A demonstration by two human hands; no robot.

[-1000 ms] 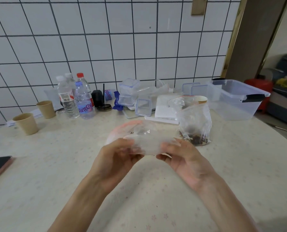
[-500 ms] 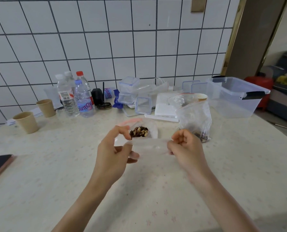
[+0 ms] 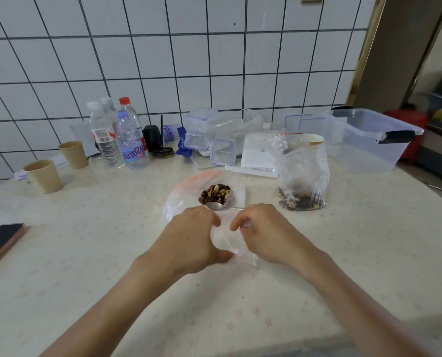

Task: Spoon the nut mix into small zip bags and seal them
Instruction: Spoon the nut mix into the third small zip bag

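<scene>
Between the two hands, low over the pale speckled table (image 3: 86, 253), hangs a small clear plastic zip bag (image 3: 227, 240); the left hand (image 3: 189, 240) and right hand (image 3: 266, 235) each pinch one of its sides. Just beyond the fingers a metal spoon (image 3: 214, 206) lies by a heap of brown nut mix (image 3: 216, 193) in a large clear bag (image 3: 189, 186). Farther right stands another clear bag holding nuts (image 3: 302, 176).

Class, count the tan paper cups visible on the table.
3: two at far left, one partly hidden behind the nut bags. Others may be hidden in the clutter.
</scene>
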